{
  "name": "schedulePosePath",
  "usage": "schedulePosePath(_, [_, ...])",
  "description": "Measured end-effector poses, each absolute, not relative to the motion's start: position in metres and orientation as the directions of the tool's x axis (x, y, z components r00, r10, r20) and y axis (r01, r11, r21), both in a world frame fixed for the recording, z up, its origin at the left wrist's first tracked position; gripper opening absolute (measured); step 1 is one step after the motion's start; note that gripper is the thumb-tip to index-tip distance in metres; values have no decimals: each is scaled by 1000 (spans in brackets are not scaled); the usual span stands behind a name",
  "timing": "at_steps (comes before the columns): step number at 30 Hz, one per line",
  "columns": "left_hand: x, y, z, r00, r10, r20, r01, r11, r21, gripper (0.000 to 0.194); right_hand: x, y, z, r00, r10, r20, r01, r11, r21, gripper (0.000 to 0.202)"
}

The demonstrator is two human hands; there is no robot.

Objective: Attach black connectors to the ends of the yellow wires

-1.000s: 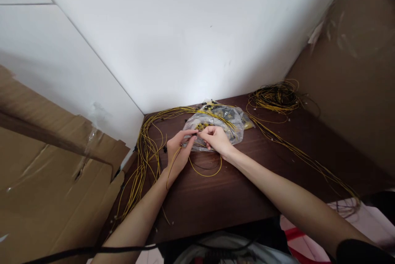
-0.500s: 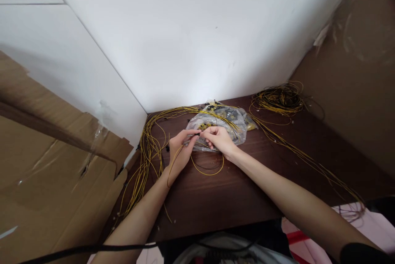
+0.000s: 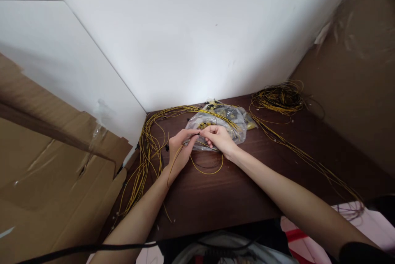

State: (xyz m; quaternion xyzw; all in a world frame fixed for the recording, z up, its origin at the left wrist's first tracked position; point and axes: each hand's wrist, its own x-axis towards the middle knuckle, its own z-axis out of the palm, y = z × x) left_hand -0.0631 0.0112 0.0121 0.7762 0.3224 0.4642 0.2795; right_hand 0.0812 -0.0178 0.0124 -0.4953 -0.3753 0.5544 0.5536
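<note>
Bag [image 3: 191, 123] behind fingers [image 3: 189, 132], under wires [image 3: 216, 113]

The small black part [image 3: 198, 134] pinched between the left hand [image 3: 180, 151] and right hand [image 3: 218, 140] is mostly covered by fingertips; its shape is indeterminable. Contents of the clear plastic bag [image 3: 242, 131] are partly obscured by the right hand. The near black cable [image 3: 77, 249] is cut off by the lower edge.
</note>
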Motion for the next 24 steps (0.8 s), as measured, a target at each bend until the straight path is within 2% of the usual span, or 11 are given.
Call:
schedulePosePath(10, [-64, 14, 6, 323, 802, 503, 210, -579, 788, 16, 81, -17, 10, 108, 993, -44, -217, -20, -976, 25])
schedulePosePath(18, [-63, 14, 9, 343, 781, 522, 188, -602, 776, 16, 86, -16, 12, 100, 988, -119, -292, -85, -953, 20])
schedulePosePath(24, [-64, 14, 8, 350, 780, 519, 191, -602, 775, 16, 84, -17, 11, 112, 989, -94, -276, -60, -959, 24])
